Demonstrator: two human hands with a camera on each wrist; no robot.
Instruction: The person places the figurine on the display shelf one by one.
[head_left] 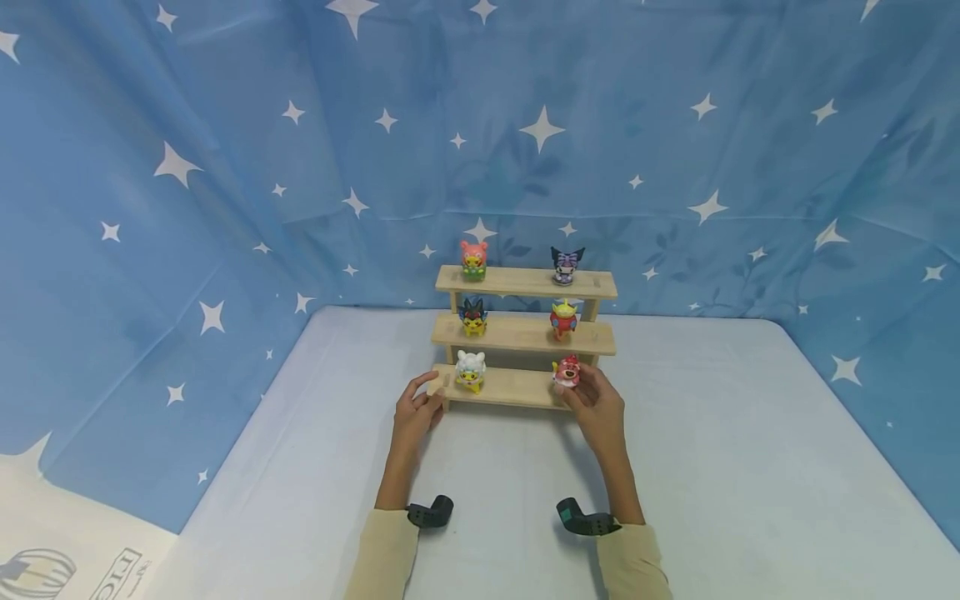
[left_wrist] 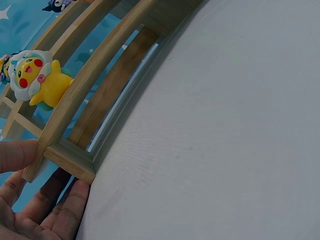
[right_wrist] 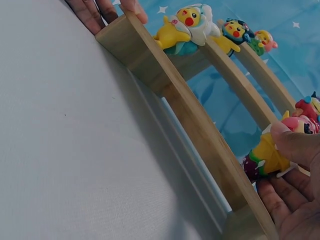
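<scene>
A three-step wooden display stand (head_left: 517, 333) stands on the white table. My left hand (head_left: 416, 410) holds the left end of its lowest board, thumb on top and fingers below in the left wrist view. At the right end of that board, my right hand (head_left: 602, 412) pinches a pink-headed bear figurine (head_left: 567, 372) between thumb and fingers; its yellow body (right_wrist: 267, 155) shows in the right wrist view. The figurine's base is at the board, though contact is hard to tell. A white-hooded yellow figurine (head_left: 470, 372) stands on the left of the same board.
On the middle board stand a dark-eared yellow figurine (head_left: 473, 317) and a red-suited figurine (head_left: 563, 320). The top board bears a pink-hooded figurine (head_left: 474, 261) and a black-and-purple figurine (head_left: 566, 266). Behind hangs a blue star-patterned cloth (head_left: 600, 167).
</scene>
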